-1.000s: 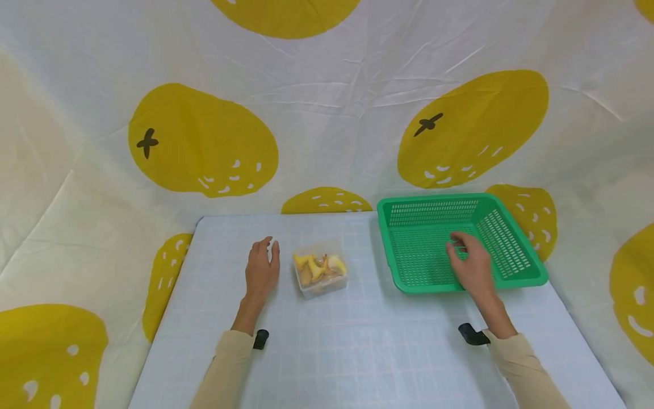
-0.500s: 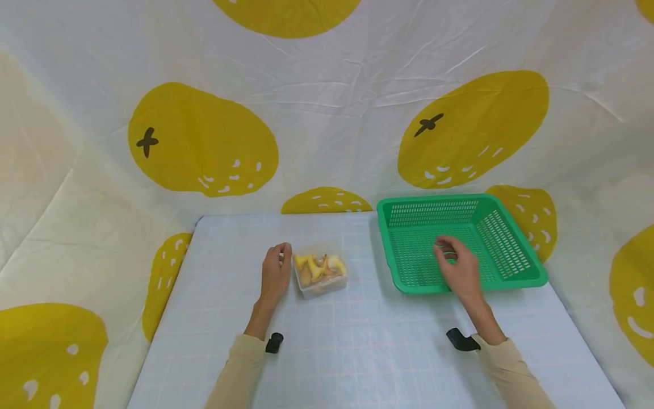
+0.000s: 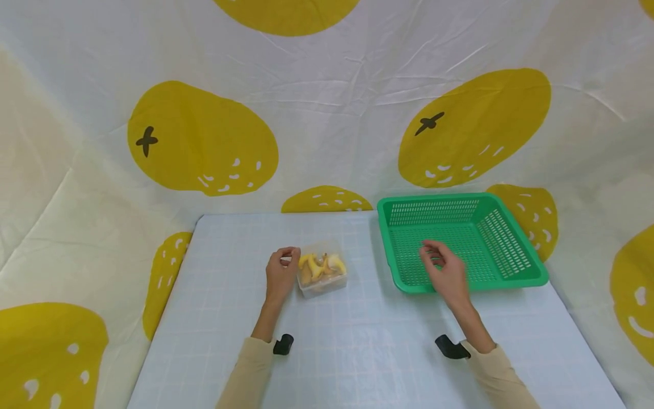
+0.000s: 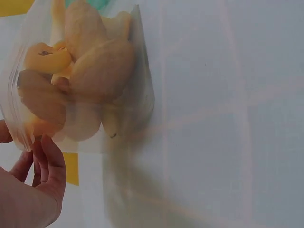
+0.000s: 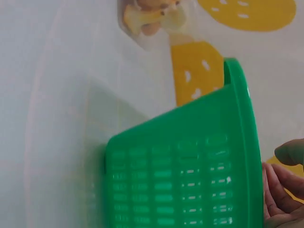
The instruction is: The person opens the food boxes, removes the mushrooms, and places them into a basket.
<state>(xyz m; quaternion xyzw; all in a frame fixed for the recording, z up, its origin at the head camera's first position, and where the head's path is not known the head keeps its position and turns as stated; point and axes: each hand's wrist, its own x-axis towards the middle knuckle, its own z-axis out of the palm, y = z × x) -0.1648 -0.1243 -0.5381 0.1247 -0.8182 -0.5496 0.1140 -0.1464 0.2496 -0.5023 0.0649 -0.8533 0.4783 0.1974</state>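
Observation:
A clear plastic box of yellow banana-like and brown potato-like pieces stands on the table, left of the green basket. My left hand is at the box's left rim, fingers bent. In the left wrist view, fingertips lie at the rim's corner and the thumb tip shows just beyond it; whether they pinch it cannot be made out. Over the front part of the green perforated basket hovers my right hand, fingers loosely curled, holding nothing. The right wrist view shows it partly behind the basket wall.
A pale checked cloth covers the table. Behind it hangs a white curtain printed with large yellow fruit, close to the table's back edge. Black wrist cameras stick out inward from both sleeves.
My left hand has moved right to the box's rim, its fingers bending more. The right hand has drifted left over the basket. Box and basket have stayed in place.

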